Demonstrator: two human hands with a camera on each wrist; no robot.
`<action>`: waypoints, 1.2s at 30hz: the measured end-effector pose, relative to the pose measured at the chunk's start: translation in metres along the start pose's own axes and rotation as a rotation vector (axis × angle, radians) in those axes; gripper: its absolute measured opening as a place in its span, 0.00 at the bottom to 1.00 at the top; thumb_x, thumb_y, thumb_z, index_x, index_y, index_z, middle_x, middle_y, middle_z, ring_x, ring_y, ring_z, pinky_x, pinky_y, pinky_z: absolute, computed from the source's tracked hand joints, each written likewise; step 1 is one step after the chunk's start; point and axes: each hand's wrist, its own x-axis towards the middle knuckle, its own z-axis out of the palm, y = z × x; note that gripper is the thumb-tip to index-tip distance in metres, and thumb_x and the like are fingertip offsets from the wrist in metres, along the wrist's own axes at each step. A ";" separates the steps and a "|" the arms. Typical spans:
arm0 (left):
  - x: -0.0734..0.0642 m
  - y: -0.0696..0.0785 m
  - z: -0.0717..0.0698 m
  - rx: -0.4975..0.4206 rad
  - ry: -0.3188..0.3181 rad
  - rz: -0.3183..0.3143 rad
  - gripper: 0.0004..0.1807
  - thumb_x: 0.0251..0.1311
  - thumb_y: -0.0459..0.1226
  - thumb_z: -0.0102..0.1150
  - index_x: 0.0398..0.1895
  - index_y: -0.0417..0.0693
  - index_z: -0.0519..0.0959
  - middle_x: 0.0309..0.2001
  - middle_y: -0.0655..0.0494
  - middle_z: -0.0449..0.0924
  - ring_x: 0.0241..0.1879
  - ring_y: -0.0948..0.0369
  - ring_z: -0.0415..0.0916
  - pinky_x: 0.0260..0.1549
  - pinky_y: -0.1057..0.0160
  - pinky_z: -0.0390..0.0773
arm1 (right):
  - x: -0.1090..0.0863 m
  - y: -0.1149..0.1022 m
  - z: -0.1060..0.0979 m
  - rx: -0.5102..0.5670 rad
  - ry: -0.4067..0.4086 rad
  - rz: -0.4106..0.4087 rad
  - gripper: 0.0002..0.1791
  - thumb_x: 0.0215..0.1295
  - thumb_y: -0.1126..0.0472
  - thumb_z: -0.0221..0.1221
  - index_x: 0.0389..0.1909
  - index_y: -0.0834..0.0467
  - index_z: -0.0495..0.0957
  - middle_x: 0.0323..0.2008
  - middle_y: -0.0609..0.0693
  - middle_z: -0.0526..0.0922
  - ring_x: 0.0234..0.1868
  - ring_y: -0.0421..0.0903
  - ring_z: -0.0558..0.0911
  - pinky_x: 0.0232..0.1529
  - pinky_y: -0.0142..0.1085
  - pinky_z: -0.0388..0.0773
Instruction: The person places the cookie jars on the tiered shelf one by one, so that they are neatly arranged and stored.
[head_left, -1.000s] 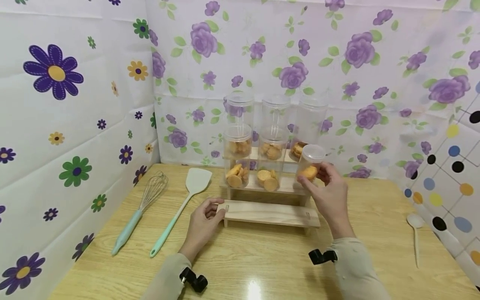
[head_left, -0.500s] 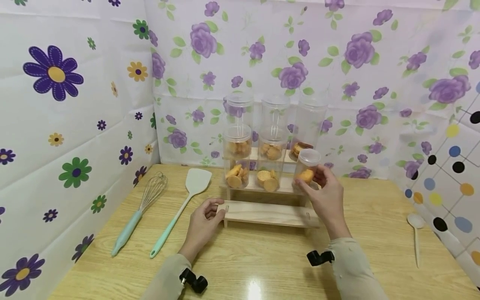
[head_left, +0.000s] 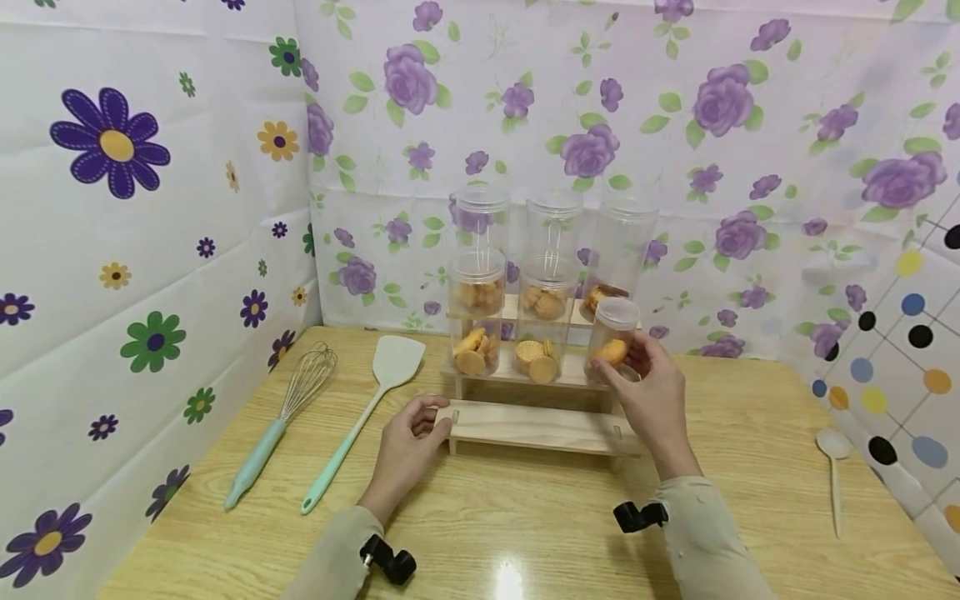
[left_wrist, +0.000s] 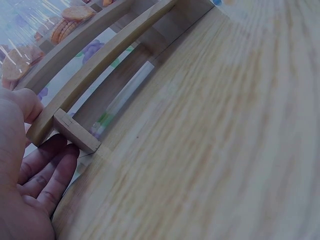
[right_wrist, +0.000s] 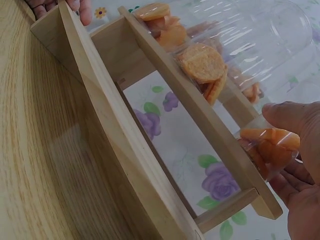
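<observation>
A tiered wooden rack (head_left: 536, 423) stands on the table. My left hand (head_left: 408, 443) grips the left end of its lowest step; in the left wrist view the thumb is above the board and the fingers (left_wrist: 55, 175) curl beneath it. At the right end of the middle step, my right hand (head_left: 651, 396) holds a clear lidded jar (head_left: 618, 318) of orange-brown cookies between thumb and fingers. The right wrist view shows this jar's base (right_wrist: 270, 150) at the step's end. Two cookie jars, a left one (head_left: 474, 329) and a middle one (head_left: 537, 333), share that step.
Behind, three taller clear jars, one with a visible lid (head_left: 553, 202), stand on the top step. A whisk (head_left: 281, 421) and a white-headed spatula (head_left: 367, 417) lie left of the rack. A white spoon (head_left: 833, 467) lies far right. Patterned cloth (head_left: 525, 50) backs the table.
My right hand has lowered the jar and shifted it slightly left onto the middle step; over the last half second it barely moves. The left hand stays on the rack.
</observation>
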 end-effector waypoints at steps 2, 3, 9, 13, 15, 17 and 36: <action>0.000 0.000 0.000 -0.003 0.002 0.004 0.14 0.78 0.39 0.70 0.62 0.53 0.87 0.45 0.51 0.89 0.44 0.57 0.87 0.45 0.67 0.84 | 0.000 0.000 0.000 0.000 -0.005 0.003 0.37 0.70 0.54 0.79 0.74 0.62 0.76 0.63 0.58 0.85 0.63 0.52 0.84 0.70 0.49 0.81; 0.000 0.000 0.000 -0.006 0.003 0.005 0.14 0.77 0.38 0.71 0.62 0.53 0.87 0.45 0.50 0.89 0.44 0.57 0.87 0.45 0.67 0.84 | 0.000 0.000 0.000 -0.001 -0.007 0.004 0.37 0.70 0.54 0.79 0.74 0.62 0.76 0.64 0.58 0.85 0.64 0.52 0.84 0.70 0.50 0.81; -0.002 0.001 0.000 -0.024 0.004 0.005 0.13 0.78 0.39 0.71 0.61 0.54 0.87 0.45 0.49 0.89 0.44 0.55 0.86 0.44 0.68 0.83 | 0.000 -0.001 -0.001 -0.017 -0.015 0.011 0.38 0.70 0.52 0.78 0.74 0.62 0.76 0.63 0.59 0.84 0.65 0.54 0.84 0.70 0.51 0.81; -0.001 0.002 0.001 -0.024 0.005 0.009 0.13 0.77 0.39 0.71 0.61 0.53 0.87 0.45 0.49 0.89 0.44 0.55 0.86 0.44 0.68 0.83 | 0.001 -0.003 -0.005 -0.024 -0.016 0.009 0.39 0.70 0.51 0.78 0.75 0.62 0.75 0.65 0.58 0.84 0.66 0.53 0.84 0.71 0.51 0.80; 0.000 0.002 0.002 -0.025 0.005 0.011 0.13 0.77 0.38 0.71 0.61 0.52 0.87 0.45 0.49 0.89 0.44 0.55 0.86 0.43 0.68 0.83 | 0.002 -0.005 -0.009 -0.030 -0.013 -0.006 0.40 0.70 0.51 0.79 0.76 0.62 0.75 0.65 0.57 0.84 0.67 0.53 0.83 0.73 0.50 0.78; 0.000 0.002 0.002 -0.024 0.004 0.011 0.13 0.77 0.38 0.71 0.61 0.52 0.87 0.45 0.49 0.89 0.44 0.55 0.86 0.43 0.68 0.83 | 0.003 -0.006 -0.013 -0.042 -0.004 -0.031 0.41 0.70 0.52 0.79 0.78 0.61 0.74 0.66 0.57 0.83 0.67 0.54 0.82 0.74 0.48 0.77; -0.001 -0.001 0.002 -0.014 0.052 0.031 0.26 0.77 0.36 0.69 0.74 0.50 0.78 0.71 0.48 0.80 0.67 0.49 0.82 0.63 0.54 0.85 | -0.006 -0.039 -0.054 -0.313 -0.001 -0.181 0.47 0.75 0.46 0.71 0.88 0.55 0.61 0.76 0.67 0.68 0.73 0.70 0.72 0.67 0.70 0.73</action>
